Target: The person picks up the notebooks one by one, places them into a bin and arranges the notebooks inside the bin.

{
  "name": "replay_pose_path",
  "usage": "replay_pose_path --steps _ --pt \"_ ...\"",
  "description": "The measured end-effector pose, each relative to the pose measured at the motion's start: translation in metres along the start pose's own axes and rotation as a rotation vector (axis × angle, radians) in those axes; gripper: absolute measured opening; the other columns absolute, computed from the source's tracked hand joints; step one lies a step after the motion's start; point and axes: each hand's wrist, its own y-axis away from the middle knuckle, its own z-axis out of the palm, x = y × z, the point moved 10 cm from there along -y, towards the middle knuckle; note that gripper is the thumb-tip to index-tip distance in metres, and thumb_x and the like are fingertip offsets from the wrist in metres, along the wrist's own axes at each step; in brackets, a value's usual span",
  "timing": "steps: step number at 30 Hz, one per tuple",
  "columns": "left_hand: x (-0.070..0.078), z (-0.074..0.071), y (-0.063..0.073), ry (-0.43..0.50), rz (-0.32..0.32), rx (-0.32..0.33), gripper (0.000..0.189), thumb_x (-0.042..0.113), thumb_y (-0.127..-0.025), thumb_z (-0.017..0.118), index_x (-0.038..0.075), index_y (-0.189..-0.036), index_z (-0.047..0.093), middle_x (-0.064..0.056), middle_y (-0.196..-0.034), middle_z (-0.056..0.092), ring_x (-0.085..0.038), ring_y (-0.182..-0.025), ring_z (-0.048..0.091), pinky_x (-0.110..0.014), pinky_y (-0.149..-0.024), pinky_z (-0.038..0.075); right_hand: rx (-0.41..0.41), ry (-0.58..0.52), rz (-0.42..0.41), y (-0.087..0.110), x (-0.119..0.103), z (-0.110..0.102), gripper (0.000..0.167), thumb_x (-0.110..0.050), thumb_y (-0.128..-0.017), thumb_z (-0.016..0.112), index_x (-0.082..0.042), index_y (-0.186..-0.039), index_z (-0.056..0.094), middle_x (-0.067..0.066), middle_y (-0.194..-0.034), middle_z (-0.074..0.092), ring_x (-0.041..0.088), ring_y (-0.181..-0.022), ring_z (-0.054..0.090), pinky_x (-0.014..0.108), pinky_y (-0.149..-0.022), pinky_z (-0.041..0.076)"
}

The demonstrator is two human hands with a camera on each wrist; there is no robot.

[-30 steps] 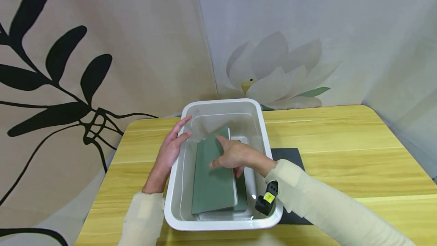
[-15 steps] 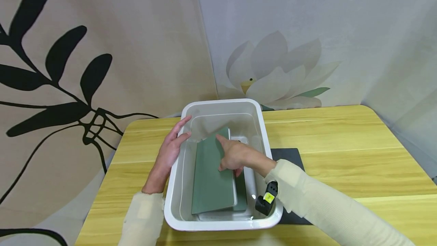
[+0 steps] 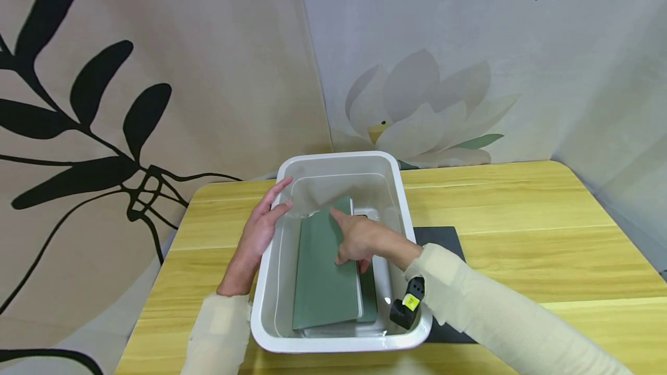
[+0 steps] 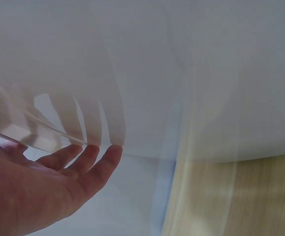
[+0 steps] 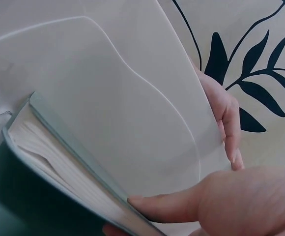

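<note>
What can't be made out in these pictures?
Head: most of the lower green piece, under the notebook; cover or second book, unclear.
Head: how far left the mat runs, blocked by the bin.
Right wrist: part of the notebook, cut by bottom edge.
Left wrist: part of the left hand, cut by left edge.

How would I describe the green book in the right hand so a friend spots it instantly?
Find the white tub on the wooden table. Inside it, the right hand pinches the green book with pale pages. Unlike the green strip peeking out beneath its right edge, this one is uppermost, with its broad cover facing up.
</note>
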Motion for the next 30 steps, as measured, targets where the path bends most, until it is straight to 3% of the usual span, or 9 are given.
replay_pose_path --steps 8,14,30 --pt "0.0004 0.0002 -0.0003 -0.003 0.003 0.0 0.047 0.024 -0.104 0.044 0.03 -0.151 0.041 0.0 -0.156 0.034 -0.027 -0.113 0.051 -0.041 -0.086 0.05 -0.008 0.006 0.015 0.0002 0.0018 0.0009 0.104 0.0 -0.083 0.076 -0.022 -0.161 0.011 0.029 -0.145 0.045 0.027 -0.051 0.065 0.034 -0.051 0.056" --pt "-0.0004 -0.0002 -0.0002 -0.006 -0.006 0.008 0.047 0.024 -0.104 0.044 0.031 -0.15 0.042 0.0 -0.156 0.035 -0.026 -0.112 0.052 -0.04 -0.085 0.051 -0.016 -0.006 0.014 0.0017 0.0029 0.0027 0.112 -0.006 -0.077 0.083 -0.022 -0.161 0.011 0.027 -0.14 0.049 0.026 -0.052 0.064 0.035 -0.052 0.057" --pt "-0.0003 0.0001 0.0001 0.007 -0.01 0.002 0.047 0.024 -0.104 0.044 0.032 -0.15 0.042 -0.003 -0.155 0.036 -0.026 -0.112 0.052 -0.038 -0.084 0.05 -0.025 0.009 0.009 0.002 0.0048 0.003 0.118 -0.013 -0.073 0.088 -0.019 -0.161 0.009 0.024 -0.14 0.049 0.027 -0.053 0.065 0.041 -0.057 0.058"
